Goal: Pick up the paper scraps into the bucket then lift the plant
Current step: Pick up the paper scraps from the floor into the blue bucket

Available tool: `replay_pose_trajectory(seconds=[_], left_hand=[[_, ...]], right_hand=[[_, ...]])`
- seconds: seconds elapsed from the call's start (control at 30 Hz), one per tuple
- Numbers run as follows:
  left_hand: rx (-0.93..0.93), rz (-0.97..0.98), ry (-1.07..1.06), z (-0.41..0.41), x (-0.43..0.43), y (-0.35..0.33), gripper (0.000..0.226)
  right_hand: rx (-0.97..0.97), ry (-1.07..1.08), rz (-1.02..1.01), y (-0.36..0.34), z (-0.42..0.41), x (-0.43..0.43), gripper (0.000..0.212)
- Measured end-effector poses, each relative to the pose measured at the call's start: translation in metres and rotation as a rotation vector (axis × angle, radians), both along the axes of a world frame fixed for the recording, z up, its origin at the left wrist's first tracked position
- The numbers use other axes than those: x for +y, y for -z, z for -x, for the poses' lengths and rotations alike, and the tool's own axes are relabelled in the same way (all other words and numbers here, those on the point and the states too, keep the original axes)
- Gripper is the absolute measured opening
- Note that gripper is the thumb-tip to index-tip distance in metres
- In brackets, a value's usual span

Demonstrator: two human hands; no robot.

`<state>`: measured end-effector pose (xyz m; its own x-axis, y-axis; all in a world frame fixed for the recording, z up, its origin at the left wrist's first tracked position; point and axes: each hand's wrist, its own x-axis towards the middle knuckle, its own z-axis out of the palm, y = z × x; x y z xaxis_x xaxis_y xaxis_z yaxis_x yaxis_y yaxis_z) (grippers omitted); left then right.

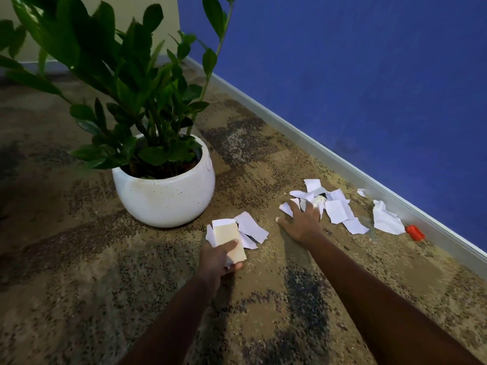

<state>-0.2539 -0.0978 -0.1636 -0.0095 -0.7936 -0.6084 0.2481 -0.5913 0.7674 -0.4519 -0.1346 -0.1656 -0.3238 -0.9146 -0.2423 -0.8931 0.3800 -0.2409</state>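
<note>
**Head view.** A mottled brown carpet meets a blue wall along a grey skirting board that runs diagonally from upper centre to lower right.

The green leafy plant stands upright in a round, speckled white pot on the carpet, left of centre and just beyond the left hand.

The left hand grips a cream rectangular card, with the thumb laid across its face and the fingers curled beneath it. White torn paper scraps fan out from under the card. Whether the outermost of these are in the grip or lie on the carpet cannot be told.

The right hand reaches further forward, palm down and fingers spread apart. Its fingertips rest on the near edge of a loose heap of white scraps on the carpet, which includes a crumpled paper wad.

A larger torn white sheet lies apart to the right of the heap, near the skirting board. A small white fragment touches the board itself.

A small orange-red object lies just beside the sheet, at the foot of the board; what it is cannot be told.
</note>
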Motion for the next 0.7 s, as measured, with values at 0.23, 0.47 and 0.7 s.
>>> replay_pose_trajectory(seconds=[0.23, 0.47, 0.7], left_hand=[[0.010, 0.039, 0.041, -0.003, 0.000, 0.003, 0.023], [0.058, 0.077, 0.126, -0.008, 0.003, -0.005, 0.020], [0.081, 0.074, 0.375, -0.034, 0.002, -0.027, 0.024]], right_hand=[[0.158, -0.083, 0.130, -0.003, -0.040, -0.005, 0.038], [-0.245, -0.293, 0.074, -0.006, -0.097, 0.021, 0.043], [-0.840, -0.204, 0.065, -0.031, -0.102, 0.036, 0.043]])
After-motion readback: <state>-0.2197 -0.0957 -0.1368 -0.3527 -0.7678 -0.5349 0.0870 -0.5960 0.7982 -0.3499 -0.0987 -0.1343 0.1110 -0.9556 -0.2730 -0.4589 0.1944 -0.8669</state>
